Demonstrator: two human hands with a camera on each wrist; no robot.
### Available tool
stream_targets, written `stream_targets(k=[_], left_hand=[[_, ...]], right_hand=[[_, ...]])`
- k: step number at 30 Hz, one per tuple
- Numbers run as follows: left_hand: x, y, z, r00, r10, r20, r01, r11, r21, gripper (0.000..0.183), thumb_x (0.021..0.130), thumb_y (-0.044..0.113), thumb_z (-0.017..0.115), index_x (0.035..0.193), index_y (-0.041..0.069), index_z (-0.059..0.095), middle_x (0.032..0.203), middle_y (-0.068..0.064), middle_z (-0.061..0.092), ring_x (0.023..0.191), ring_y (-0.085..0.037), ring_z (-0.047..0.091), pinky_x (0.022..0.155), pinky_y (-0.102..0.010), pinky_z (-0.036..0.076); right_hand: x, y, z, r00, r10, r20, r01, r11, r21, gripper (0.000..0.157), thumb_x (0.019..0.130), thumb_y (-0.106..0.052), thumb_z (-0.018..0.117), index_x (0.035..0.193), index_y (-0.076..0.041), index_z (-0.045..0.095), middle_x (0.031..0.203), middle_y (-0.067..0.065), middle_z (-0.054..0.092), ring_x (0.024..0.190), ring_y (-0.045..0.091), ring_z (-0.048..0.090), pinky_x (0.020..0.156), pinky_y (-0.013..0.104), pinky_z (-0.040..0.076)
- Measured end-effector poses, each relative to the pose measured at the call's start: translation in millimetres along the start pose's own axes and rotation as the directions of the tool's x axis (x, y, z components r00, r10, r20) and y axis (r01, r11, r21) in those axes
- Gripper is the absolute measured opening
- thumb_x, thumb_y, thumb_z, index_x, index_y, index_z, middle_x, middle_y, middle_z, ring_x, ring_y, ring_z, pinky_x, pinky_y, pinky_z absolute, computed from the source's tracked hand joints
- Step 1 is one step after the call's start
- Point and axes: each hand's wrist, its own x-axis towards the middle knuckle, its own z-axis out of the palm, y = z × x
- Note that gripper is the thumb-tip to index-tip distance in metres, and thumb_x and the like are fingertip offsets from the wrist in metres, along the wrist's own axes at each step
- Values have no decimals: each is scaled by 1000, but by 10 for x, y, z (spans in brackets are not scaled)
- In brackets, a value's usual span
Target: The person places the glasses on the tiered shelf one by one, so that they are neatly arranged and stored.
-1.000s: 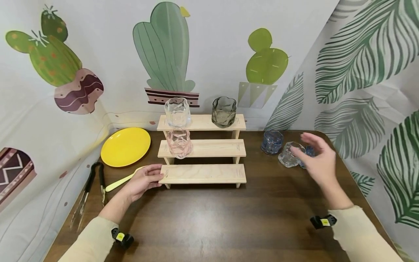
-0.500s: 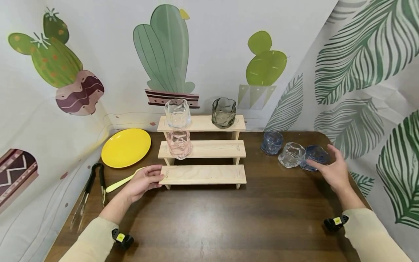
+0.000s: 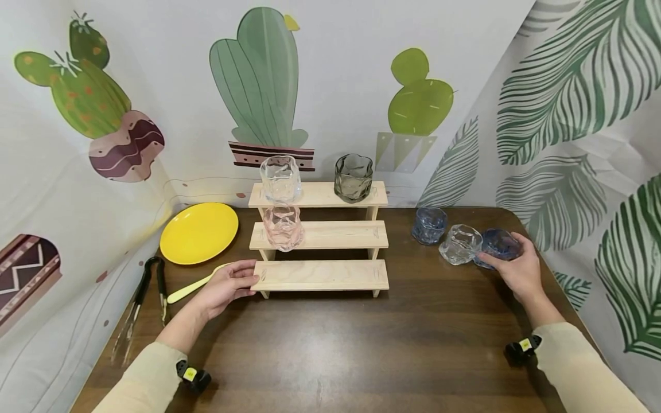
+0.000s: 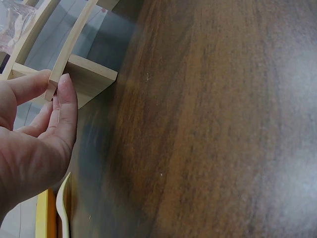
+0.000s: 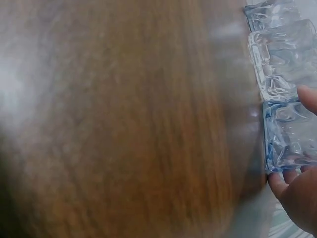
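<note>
My left hand (image 3: pixel 226 288) pinches the left end of the lowest board of a three-tier wooden display stand (image 3: pixel 320 274). In the left wrist view the thumb and fingertips sit on either side of that board (image 4: pixel 69 49). At the right, my right hand (image 3: pixel 520 274) holds a blue glass (image 3: pixel 500 244) standing on the table. The right wrist view has its thumb on one side of the blue glass (image 5: pixel 290 134) and the fingers on the other. Beside it stand a clear glass (image 3: pixel 461 245) and another blue glass (image 3: pixel 430 225).
On the stand's top tier are a clear glass (image 3: pixel 280 179) and a grey glass (image 3: pixel 353 178); a pink glass (image 3: pixel 283 228) is on the middle tier. Left of the stand lie a yellow plate (image 3: pixel 198 233), a pale yellow utensil handle (image 3: pixel 188 291) and black-handled tongs (image 3: pixel 139 304).
My right hand has moved from above the clear glass out to the right, then closed in around the rightmost blue glass. The left hand stays at the board's end.
</note>
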Motion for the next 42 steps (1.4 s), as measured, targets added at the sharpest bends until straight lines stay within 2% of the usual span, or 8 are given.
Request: stream_targets(k=[3,10,16,18,26,31,36,42], left_hand=[[0,-5,0,1000,-2,0,2,1000,-1,64,102,6,65,154,-10,32,136,-24,54,102,-18,65,85,-31,58],[8,-2,7,1000,-2,3,2,1000,0,64,102,6,65,154,-10,32,138,-26,53,103,-19,65,85,-31,58],[16,19,18,1000,-3,7,3,1000,3,64,102,7,66,154,-10,32,139,-27,52,103,-19,65,85,-31,58],[20,25,22,1000,-1,8,1,1000,4,64,102,7,66,154,-10,32,139,-27,52,103,-18,65,85,-31,58],[22,24,14,1000,-6,6,6,1000,9,64,102,7,65,154,-9,31,141,-27,51,104,-18,64,85,-31,58],[24,25,10,1000,2,8,-2,1000,10,64,102,7,65,154,-10,32,139,-27,52,103,-18,65,85,-31,58],[22,19,5,1000,-2,2,2,1000,10,63,102,6,64,154,-10,32,137,-25,53,103,-18,64,85,-31,58],[12,11,-1,1000,-4,3,4,1000,9,64,102,7,65,154,-9,32,137,-25,53,103,-18,64,85,-31,58]], right_hand=[[-7,20,-3,1000,12,1,-12,1000,19,98,86,-20,88,161,-4,26,154,25,40,133,34,45,81,6,41],[-19,74,-33,999,23,25,-24,998,50,93,85,-18,89,157,-3,31,148,19,43,124,23,50,76,7,47],[-32,90,-47,998,50,-43,-44,992,117,85,81,-10,91,152,-9,44,129,-3,53,105,3,53,71,8,50],[-36,96,-51,996,58,-64,-49,991,128,84,81,-10,91,152,-11,46,125,-9,54,102,0,53,70,8,50],[-27,109,-51,994,68,-84,-57,990,129,84,79,-9,93,151,-13,49,125,-9,56,100,-1,54,70,8,49],[-11,63,-68,989,88,-116,-66,981,184,80,75,-2,93,144,-15,55,117,-12,59,97,-1,56,67,8,49],[27,-31,-137,985,111,-133,-74,964,256,81,73,2,93,142,-17,56,114,-12,62,96,-1,58,65,8,49],[57,-213,-238,977,87,-194,-40,971,234,82,71,3,93,143,-15,57,113,-12,64,96,1,59,71,7,48]])
